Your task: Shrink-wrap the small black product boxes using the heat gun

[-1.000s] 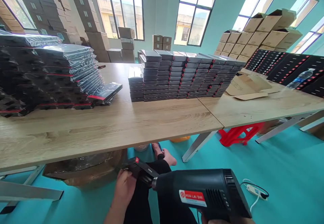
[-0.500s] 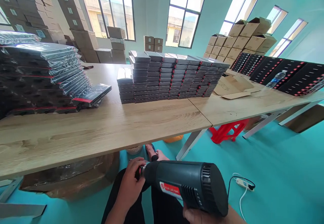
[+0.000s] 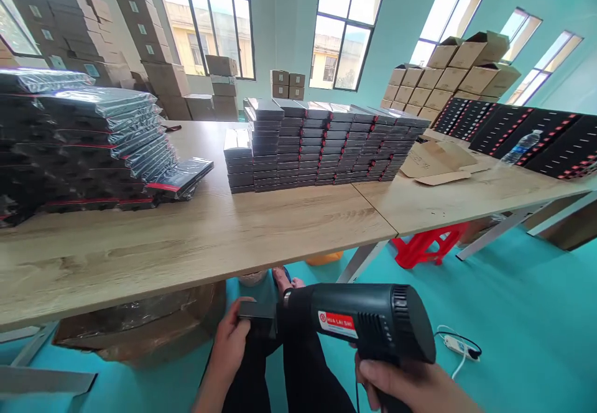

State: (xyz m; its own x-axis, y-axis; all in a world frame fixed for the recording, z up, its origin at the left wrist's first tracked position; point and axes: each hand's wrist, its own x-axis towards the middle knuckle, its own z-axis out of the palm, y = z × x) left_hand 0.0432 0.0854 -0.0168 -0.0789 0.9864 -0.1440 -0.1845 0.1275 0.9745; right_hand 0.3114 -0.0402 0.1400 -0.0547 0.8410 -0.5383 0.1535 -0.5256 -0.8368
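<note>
Head view: stacked boxes [image 3: 321, 145] stand beyond heat gun [image 3: 373, 307].

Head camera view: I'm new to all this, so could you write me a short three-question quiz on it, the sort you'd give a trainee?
1. True or false: the right hand grips the heat gun by its handle.
2. The left hand holds: A) a plastic bottle; B) a black box; C) a power strip.
3. Fill in the gap: the big letters on the heat gun's red-and-white label read ____.

Key: 1. True. 2. B. 3. HUA LAI SHI.
</note>
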